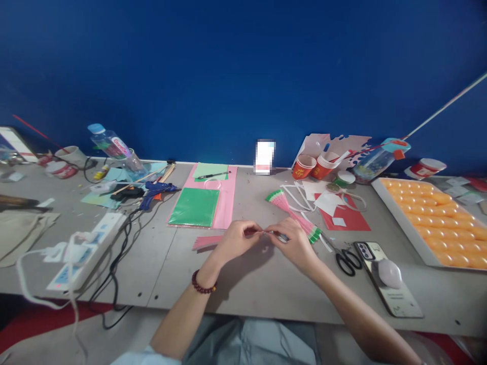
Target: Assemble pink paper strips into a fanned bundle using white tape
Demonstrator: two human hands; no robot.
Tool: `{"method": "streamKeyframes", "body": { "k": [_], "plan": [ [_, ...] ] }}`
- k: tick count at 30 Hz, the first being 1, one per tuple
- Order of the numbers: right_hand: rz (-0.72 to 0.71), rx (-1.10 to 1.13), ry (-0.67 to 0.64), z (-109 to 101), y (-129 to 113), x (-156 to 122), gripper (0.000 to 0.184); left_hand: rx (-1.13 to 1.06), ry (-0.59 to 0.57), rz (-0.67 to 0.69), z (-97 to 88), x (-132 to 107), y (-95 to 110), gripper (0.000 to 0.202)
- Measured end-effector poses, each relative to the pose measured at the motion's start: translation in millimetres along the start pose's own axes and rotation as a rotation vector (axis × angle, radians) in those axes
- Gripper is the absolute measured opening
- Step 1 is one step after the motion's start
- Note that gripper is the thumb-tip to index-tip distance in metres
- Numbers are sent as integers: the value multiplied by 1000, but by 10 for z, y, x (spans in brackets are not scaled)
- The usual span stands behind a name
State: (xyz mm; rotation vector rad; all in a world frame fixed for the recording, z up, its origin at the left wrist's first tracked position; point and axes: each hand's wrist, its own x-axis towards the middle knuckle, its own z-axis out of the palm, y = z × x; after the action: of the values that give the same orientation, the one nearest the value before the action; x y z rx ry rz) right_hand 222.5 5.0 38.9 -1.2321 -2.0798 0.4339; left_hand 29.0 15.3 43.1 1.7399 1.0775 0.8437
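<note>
My left hand (239, 238), with a beaded bracelet on its wrist, is closed in a pinch above the table. My right hand (291, 238) pinches too, its fingertips meeting those of the left. Something small and thin seems to be between the fingertips, too small to name. Pink paper strips (207, 242) lie beside my left hand, partly hidden behind it. A folded pink and green paper piece with a watermelon look (281, 201) lies behind my right hand. Black-handled scissors (348, 261) rest to the right of that hand.
Left: a green paper pack (195, 208), a blue glue gun (152, 195), a power strip (89, 251) with cables. Right: a phone (388, 296), a tray of orange balls (429, 213), red paper (355, 218), paper cups (303, 167). A blue wall (236, 76) stands behind.
</note>
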Motion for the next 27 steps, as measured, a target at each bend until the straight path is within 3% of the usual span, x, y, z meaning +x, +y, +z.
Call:
{"method": "streamKeyframes", "body": {
  "k": [10,18,27],
  "plan": [
    [-11,-36,31,20,-37,0,12,48,7,7,14,4,-35,15],
    [-90,-112,159,91,-105,-21,11,31,42,-18,77,5,-87,14],
    [-166,-233,178,141,-136,-63,16,-176,10,-105,90,21,-47,11]
  ]
}}
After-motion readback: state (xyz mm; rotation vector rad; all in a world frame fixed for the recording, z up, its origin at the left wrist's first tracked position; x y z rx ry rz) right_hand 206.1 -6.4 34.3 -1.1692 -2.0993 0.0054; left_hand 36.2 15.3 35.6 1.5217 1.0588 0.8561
